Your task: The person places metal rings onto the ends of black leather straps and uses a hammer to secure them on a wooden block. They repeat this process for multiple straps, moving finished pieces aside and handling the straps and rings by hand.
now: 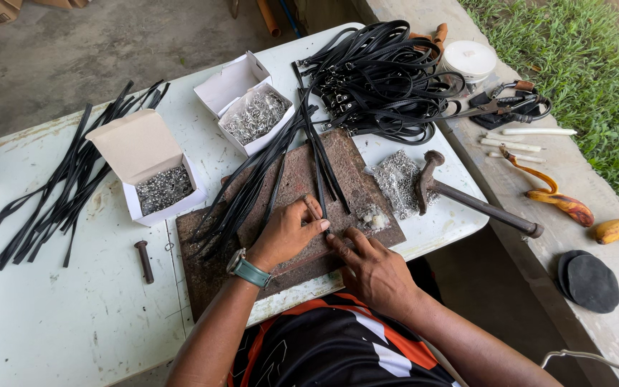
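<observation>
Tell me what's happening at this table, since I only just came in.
A person sits at a white table with both hands on a rusty metal plate. The left hand and right hand pinch the end of a thin black strap. More black straps fan across the plate. A steel hammer lies untouched at the right.

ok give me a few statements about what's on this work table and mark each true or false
1. Both hands, left hand and right hand, rest on the rusty metal plate. True.
2. The hammer is in the right hand. False: it lies on the table beside the plate.
3. Two open boxes, one box and a second box, hold small silver metal parts. True.
4. The left wrist is bare. False: it wears a watch.
5. The bananas lie on the table. False: they lie on the concrete ledge.
</observation>
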